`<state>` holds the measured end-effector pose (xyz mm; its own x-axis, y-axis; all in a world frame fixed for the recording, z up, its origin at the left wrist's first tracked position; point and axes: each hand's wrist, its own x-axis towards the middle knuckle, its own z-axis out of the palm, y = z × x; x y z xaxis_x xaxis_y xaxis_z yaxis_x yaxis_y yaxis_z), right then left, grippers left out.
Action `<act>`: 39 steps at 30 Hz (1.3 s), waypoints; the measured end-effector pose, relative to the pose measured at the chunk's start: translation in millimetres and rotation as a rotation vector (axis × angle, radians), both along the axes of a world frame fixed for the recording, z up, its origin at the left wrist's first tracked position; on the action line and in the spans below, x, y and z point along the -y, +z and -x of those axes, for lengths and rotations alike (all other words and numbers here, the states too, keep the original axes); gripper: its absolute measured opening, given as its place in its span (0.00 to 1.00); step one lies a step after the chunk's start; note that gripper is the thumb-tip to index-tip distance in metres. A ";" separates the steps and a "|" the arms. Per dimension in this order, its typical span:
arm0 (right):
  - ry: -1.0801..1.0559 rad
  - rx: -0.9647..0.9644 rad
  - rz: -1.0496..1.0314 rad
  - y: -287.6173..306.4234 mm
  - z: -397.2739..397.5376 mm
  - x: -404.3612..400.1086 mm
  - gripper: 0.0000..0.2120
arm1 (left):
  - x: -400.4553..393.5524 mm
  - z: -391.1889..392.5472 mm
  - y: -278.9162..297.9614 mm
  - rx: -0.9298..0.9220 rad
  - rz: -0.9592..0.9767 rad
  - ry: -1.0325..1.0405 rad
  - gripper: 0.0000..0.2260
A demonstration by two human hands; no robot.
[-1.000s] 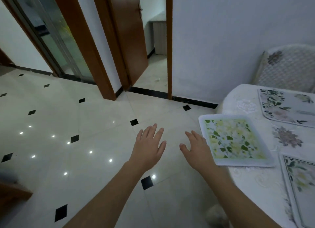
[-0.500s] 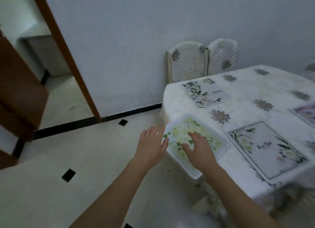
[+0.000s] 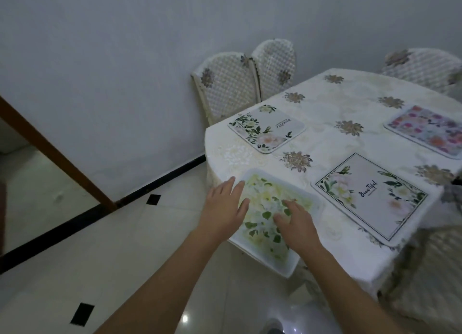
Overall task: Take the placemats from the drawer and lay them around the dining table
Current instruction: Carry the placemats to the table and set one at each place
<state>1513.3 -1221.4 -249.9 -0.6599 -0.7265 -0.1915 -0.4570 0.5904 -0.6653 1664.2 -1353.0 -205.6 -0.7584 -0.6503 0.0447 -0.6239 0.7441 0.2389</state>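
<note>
Both hands have come across onto the mat since a second ago, when they hovered over bare floor beside it, and the view has swung round to take in far more of the dining table. The left hand [image 3: 222, 208] lies flat on the left edge of the green-and-yellow placemat [image 3: 267, 221], fingers straight and together, gripping nothing. The right hand [image 3: 295, 223] presses down on the mat's middle, fingers spread and slightly bent, also holding nothing. That mat sits at the near left corner of the surface [image 3: 330, 138], with its near corner jutting past the edge over the floor. Three more are down: the leafy placemat [image 3: 266, 131] by the left edge, the framed placemat [image 3: 370, 198] along the near edge, and the pink floral placemat [image 3: 427, 131] toward the right. I'd call this one thin, light and bendy, likely to slide on the cloth, so flat palms steer it well; to lift it, pinch that overhanging corner.
</note>
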 end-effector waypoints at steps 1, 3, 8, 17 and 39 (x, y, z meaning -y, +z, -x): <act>0.008 0.007 -0.003 -5.4 -0.8 7.7 0.27 | 9.5 0.2 -1.2 0.004 -0.004 0.021 0.24; 0.011 0.012 -0.025 -14.5 -0.1 20.5 0.28 | 24.7 1.6 -6.0 0.015 -0.013 0.041 0.25; -0.055 -0.004 -0.147 -29.5 3.9 22.9 0.29 | 36.2 10.7 -32.1 0.101 -0.085 -0.034 0.25; -0.192 0.014 -0.403 -65.1 -8.2 -4.1 0.29 | 63.1 39.9 -99.0 0.332 -0.173 -0.234 0.25; -1.044 0.207 -0.206 -75.0 -66.2 35.2 0.19 | 170.9 49.2 -143.4 0.048 -0.608 -0.036 0.09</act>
